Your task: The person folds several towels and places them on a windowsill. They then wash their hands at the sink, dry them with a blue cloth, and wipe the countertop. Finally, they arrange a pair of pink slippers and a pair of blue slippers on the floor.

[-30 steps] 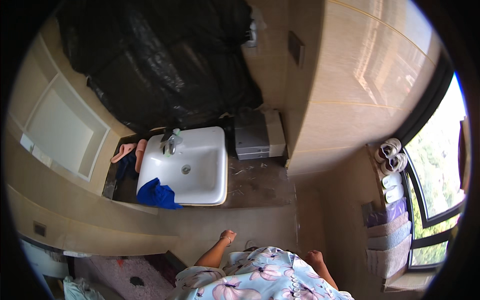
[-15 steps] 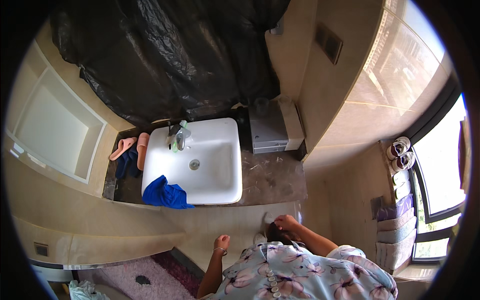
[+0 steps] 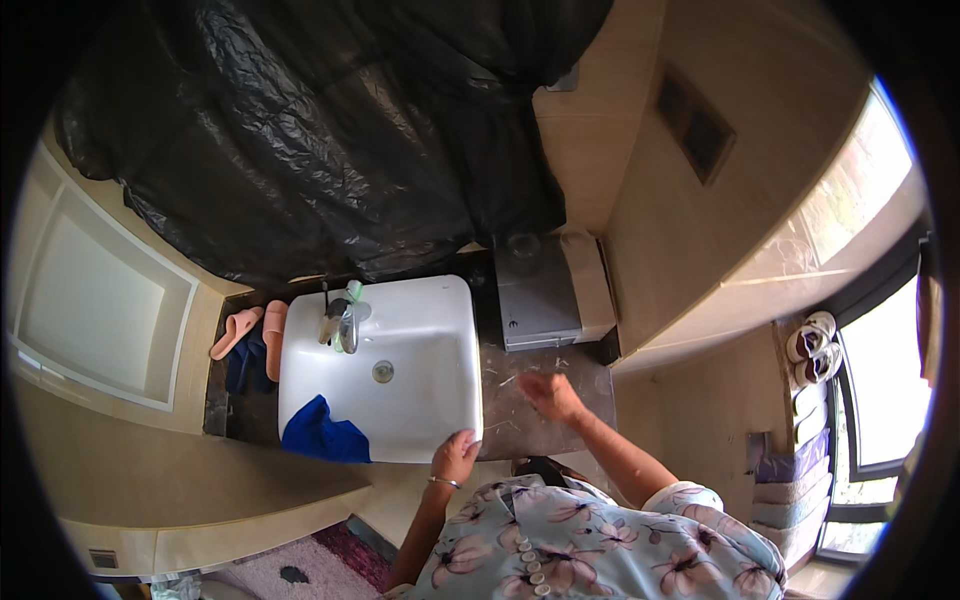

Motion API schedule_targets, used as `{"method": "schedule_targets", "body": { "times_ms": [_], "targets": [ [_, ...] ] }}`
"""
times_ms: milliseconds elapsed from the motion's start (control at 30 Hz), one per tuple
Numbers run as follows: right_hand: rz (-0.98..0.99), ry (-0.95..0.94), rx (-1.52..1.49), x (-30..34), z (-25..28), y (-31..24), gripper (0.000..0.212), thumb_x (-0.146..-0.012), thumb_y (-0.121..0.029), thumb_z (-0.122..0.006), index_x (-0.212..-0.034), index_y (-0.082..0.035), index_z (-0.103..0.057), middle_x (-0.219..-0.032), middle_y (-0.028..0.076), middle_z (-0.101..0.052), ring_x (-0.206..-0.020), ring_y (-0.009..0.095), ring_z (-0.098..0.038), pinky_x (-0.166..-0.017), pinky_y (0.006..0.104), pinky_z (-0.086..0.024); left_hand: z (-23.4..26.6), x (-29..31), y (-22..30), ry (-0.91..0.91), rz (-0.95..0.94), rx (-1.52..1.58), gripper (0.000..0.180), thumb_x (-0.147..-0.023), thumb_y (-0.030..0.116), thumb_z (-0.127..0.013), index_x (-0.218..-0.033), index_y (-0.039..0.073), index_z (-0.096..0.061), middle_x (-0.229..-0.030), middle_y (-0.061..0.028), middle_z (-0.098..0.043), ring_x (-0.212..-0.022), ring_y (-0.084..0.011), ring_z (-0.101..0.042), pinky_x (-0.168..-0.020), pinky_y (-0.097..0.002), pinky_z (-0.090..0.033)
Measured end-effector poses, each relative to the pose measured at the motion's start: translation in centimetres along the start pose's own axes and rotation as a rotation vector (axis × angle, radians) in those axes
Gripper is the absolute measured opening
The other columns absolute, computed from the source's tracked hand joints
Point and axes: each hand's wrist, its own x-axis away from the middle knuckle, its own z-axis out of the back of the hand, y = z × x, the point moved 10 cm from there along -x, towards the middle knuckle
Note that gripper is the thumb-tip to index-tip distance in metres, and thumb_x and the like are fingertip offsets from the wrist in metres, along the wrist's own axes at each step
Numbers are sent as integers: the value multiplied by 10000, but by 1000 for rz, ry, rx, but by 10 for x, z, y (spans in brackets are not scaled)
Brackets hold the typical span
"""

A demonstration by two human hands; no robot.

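Observation:
At the near right corner of the white sink (image 3: pixel 430 420), my left hand (image 3: pixel 456 456) has its fingers curled together, with nothing visible in them. It overlaps the rim; whether it touches is hard to tell. My right hand (image 3: pixel 552 396) hovers over the dark stone counter (image 3: pixel 525 430) right of the sink, fingers stretched leftward, slightly blurred and holding nothing I can see. A blue cloth (image 3: pixel 325 435) is draped over the sink's near left corner. The faucet (image 3: pixel 345 325), with a pale green item (image 3: pixel 354 290) by it, stands at the back left of the basin.
Pink slippers (image 3: pixel 275 340) and dark blue footwear (image 3: pixel 240 368) lie left of the sink. A grey box (image 3: pixel 540 300) sits at the counter's back right. Black plastic sheeting (image 3: pixel 330 140) covers the wall behind. Shoes (image 3: pixel 812 340) and folded towels (image 3: pixel 785 490) line the window ledge.
Both hands have moved forward from in front of my body: the left to the sink's corner, the right over the counter. The right fingers have straightened. I have come closer to the counter.

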Motion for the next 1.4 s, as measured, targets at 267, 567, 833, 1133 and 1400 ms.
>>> {"method": "schedule_targets", "body": {
  "times_ms": [267, 567, 833, 1133, 1400],
  "targets": [
    [-80, 65, -248, -104, 19, 54, 161, -947, -102, -754, -1094, -39, -734, -943, 151, -772, -852, 256, -769, -754, 342, -598, 38, -47, 21, 129, 22, -11, 309, -949, 225, -742, -1208, 68, -679, -1034, -145, -748, -891, -321, -738, -770, -430, -591],
    [134, 462, 297, -169, 70, 22, 766, -846, -306, -836, -1475, -36, -491, -1247, 238, -622, -1119, 432, -616, -919, 499, -525, 73, -55, -1, 152, 79, -32, 300, -966, 231, -715, -1222, 81, -674, -1051, -144, -754, -894, -304, -746, -784, -430, -591],
    [-42, 533, 624, -270, 81, 35, 1049, -751, -449, -877, -1582, -55, -372, -1398, 249, -563, -1245, 443, -574, -987, 543, -512, 73, -90, 20, 50, -34, 17, 319, -975, 258, -724, -1240, 94, -652, -1090, -131, -751, -898, -302, -760, -760, -423, -599],
    [13, 623, 492, -236, 80, -39, 897, -816, -367, -849, -1550, -68, -429, -1364, 241, -584, -1196, 418, -625, -966, 493, -558, 130, -116, 5, 63, -43, 273, 337, -973, 196, -740, -1263, 58, -639, -1077, -150, -759, -928, -281, -766, -786, -388, -610],
    [-481, -9, -1092, -167, -146, -68, 674, -888, -494, -746, -1362, -59, -544, -1134, 144, -707, -1029, 294, -702, -930, 474, -552, 155, -143, -5, 86, 5, 607, 931, -863, 204, -877, -1586, 71, -306, -1533, -192, -489, -1382, -318, -530, -1110, -451, -480]
  ]
}}
